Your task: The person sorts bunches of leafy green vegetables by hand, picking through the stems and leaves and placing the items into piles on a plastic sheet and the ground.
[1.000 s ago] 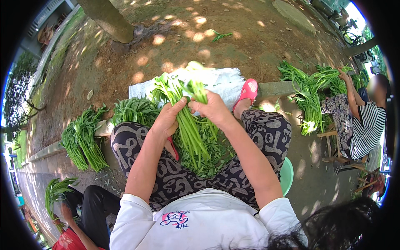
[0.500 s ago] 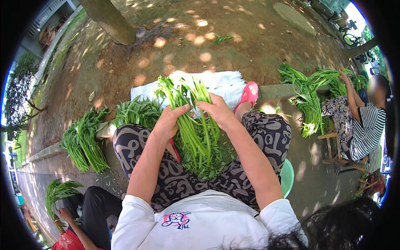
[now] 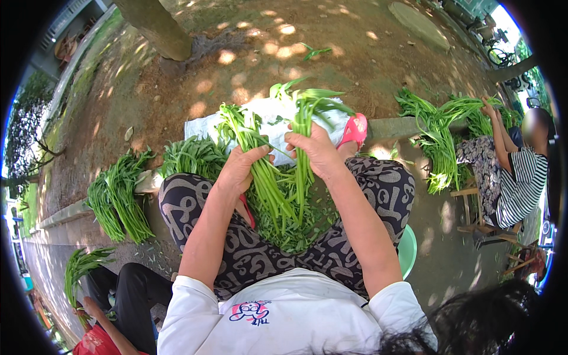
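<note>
My left hand [image 3: 239,168] is closed around a bunch of long green leafy stalks [image 3: 269,183] that hangs down between my knees. A little to the right, my right hand [image 3: 313,151] grips a second bunch [image 3: 303,112], its leaves fanning out above the fist. Below both hands is a heap of loose green leaves [image 3: 293,239] between my legs. Beyond them lies a white woven sack [image 3: 201,128], partly hidden by the greens.
More stalk bundles [image 3: 121,201] lie along the curb [image 3: 387,127]. A seated co-worker [image 3: 520,183] handles greens at the right; another [image 3: 136,302] holds some at lower left. A green basin [image 3: 407,254] stands by my right knee, a tree trunk [image 3: 154,29] farther off.
My right hand has risen and moved slightly right with its bunch, separating it from the left one; its leaves now reach higher. My left hand keeps its grip in about the same place.
</note>
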A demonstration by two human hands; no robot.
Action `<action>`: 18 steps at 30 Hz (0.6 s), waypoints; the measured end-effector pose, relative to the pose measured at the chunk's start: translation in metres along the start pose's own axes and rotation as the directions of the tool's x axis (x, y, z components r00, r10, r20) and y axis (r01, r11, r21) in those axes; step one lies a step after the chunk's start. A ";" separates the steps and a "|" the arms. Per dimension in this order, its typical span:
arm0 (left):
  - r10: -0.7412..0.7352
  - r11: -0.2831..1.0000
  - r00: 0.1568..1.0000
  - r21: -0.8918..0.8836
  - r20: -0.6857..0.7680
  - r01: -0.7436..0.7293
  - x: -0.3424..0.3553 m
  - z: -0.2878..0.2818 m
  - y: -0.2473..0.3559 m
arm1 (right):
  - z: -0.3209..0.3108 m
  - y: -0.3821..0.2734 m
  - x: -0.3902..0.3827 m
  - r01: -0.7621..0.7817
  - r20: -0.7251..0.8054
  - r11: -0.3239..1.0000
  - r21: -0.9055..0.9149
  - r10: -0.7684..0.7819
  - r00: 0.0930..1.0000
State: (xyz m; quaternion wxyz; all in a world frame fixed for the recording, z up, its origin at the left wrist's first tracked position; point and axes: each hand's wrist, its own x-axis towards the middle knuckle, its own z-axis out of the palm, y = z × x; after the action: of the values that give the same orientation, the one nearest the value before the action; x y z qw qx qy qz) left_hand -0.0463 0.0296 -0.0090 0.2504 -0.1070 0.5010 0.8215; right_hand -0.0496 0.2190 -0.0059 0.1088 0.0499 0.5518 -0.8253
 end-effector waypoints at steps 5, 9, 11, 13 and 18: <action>-0.005 1.000 0.997 0.000 0.077 0.005 -0.002 0.000 0.000 | 0.009 0.004 -0.003 -0.015 0.138 0.949 -0.315 0.062 0.989; -0.004 1.000 0.996 0.003 0.088 0.004 -0.005 0.001 0.001 | 0.003 0.019 0.002 0.190 0.154 0.825 -0.532 -0.126 0.980; -0.019 1.000 0.995 0.007 0.094 0.019 -0.005 0.002 0.002 | -0.008 0.021 0.008 0.157 0.076 0.875 -0.458 -0.137 0.988; -0.037 0.999 0.996 0.012 0.080 0.036 -0.003 0.000 0.002 | -0.013 0.015 0.010 0.126 0.010 0.919 -0.374 -0.132 0.991; -0.065 0.998 0.993 -0.002 0.095 0.066 0.002 0.002 -0.002 | -0.005 -0.002 0.001 0.015 -0.017 0.994 -0.109 -0.017 1.000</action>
State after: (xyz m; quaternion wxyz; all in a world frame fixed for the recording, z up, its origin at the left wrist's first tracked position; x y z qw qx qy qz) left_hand -0.0467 0.0324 -0.0104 0.3006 -0.0847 0.4825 0.8183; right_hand -0.0515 0.2241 -0.0057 0.0999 0.0470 0.5975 -0.7943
